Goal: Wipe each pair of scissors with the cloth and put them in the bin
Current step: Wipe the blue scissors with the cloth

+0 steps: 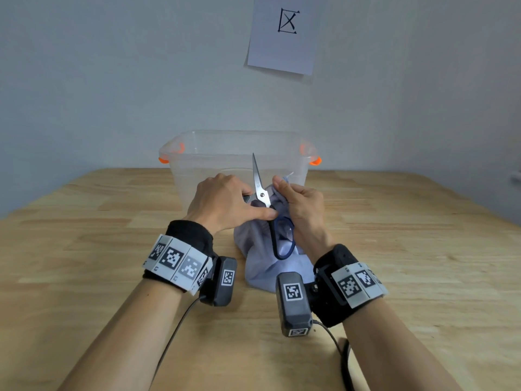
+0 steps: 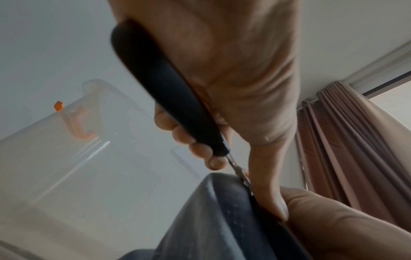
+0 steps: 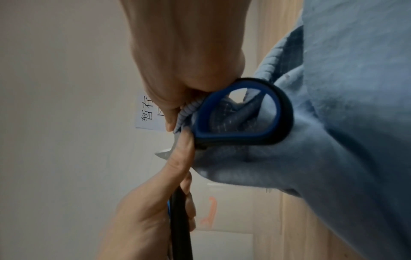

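Observation:
A pair of scissors (image 1: 261,193) with steel blades and black-and-blue handles is held above the table, one blade pointing up in front of the clear bin (image 1: 236,136). My left hand (image 1: 248,206) grips one black handle (image 2: 169,95), fingers curled round it and thumb by the pivot. The other handle, a blue loop (image 3: 244,119), hangs down toward me over the light-blue cloth (image 1: 270,266). My right hand (image 1: 293,196) pinches the bunched cloth (image 3: 355,123) against the scissors near the pivot. The rest of the cloth drapes onto the wooden table (image 1: 112,249).
The bin has orange latches (image 1: 315,160) and stands at the table's far edge against the wall. A paper sign (image 1: 284,32) hangs on the wall above it. Brown curtains (image 2: 355,158) hang to the right. Wrist-camera cables trail over the table near me.

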Demonstrator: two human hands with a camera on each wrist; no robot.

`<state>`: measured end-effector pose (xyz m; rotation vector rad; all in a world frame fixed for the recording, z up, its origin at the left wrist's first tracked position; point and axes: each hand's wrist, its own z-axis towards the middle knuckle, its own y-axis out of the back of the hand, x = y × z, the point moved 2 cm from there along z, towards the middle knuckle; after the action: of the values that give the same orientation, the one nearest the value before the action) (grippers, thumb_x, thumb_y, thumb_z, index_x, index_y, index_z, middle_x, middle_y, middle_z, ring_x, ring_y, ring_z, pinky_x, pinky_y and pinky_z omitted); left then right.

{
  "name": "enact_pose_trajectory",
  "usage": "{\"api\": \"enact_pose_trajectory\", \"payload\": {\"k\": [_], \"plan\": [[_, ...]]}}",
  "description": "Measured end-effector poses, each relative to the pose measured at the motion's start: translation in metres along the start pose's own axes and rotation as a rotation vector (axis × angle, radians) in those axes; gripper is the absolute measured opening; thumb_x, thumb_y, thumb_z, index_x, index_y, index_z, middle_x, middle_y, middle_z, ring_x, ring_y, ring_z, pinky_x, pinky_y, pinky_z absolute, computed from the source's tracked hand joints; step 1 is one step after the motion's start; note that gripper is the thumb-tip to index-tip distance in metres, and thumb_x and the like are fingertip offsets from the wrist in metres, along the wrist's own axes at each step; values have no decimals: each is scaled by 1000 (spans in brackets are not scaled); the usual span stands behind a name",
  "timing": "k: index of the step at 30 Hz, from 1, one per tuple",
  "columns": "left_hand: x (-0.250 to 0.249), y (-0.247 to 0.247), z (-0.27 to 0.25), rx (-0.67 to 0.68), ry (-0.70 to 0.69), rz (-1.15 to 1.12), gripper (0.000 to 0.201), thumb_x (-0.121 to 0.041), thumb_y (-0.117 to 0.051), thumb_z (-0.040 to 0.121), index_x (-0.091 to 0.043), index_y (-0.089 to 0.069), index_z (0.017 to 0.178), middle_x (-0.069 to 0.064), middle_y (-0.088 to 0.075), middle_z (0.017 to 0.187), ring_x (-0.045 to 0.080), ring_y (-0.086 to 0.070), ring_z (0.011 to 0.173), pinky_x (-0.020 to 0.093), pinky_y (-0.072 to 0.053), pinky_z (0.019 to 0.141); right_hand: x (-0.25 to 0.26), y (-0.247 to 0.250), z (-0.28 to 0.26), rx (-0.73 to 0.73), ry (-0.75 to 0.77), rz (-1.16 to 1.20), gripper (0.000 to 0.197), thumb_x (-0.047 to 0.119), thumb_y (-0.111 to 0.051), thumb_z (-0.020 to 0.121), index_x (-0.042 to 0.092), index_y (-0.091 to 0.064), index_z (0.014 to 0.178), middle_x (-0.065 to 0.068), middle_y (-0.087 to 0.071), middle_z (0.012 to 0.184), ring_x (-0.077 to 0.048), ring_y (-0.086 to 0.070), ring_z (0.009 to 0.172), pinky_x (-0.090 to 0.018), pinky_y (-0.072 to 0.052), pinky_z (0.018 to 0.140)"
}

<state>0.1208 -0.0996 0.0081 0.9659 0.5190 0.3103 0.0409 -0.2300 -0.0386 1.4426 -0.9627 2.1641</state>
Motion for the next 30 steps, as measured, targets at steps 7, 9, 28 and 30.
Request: {"api": "enact_pose_trajectory", "payload": {"k": [7,9,28,30], "plan": [[-1,-2,0,21,-25,1,73,-72,-78,60,-16,-33,48,-4,-30,46,17,-31,46,30,-25,51,1,9,4,-74,12,23,32,17,-72,90,-14,-69,84,-15,-66,74,-21,-61,68,-28,-53,63],[2,-1,-1,27,2,12,73,-71,-78,59,-15,-33,47,-5,-31,45,17,-33,46,31,-27,51,-5,7,4,3,-50,9,34,21,-72,90,-12,-68,85,-14,-64,71,-24,-60,69,-35,-52,69],[7,-18,-34,96,242,-144,73,-71,-78,63,-16,-33,46,-5,-35,44,18,-37,45,30,-24,47,-12,-3,-12,-2,-153,-206,43,22,-74,89,6,-58,52,-11,-55,59,-22,-49,59,-30,-42,55],[12,-18,-41,127,292,-196,68,-72,-79,60,-15,-45,47,-6,-40,46,16,-41,47,29,-25,47,-10,-5,-20,90,-240,-279,33,24,-77,86,1,-61,68,-15,-56,71,-25,-53,68,-34,-46,62]]}}
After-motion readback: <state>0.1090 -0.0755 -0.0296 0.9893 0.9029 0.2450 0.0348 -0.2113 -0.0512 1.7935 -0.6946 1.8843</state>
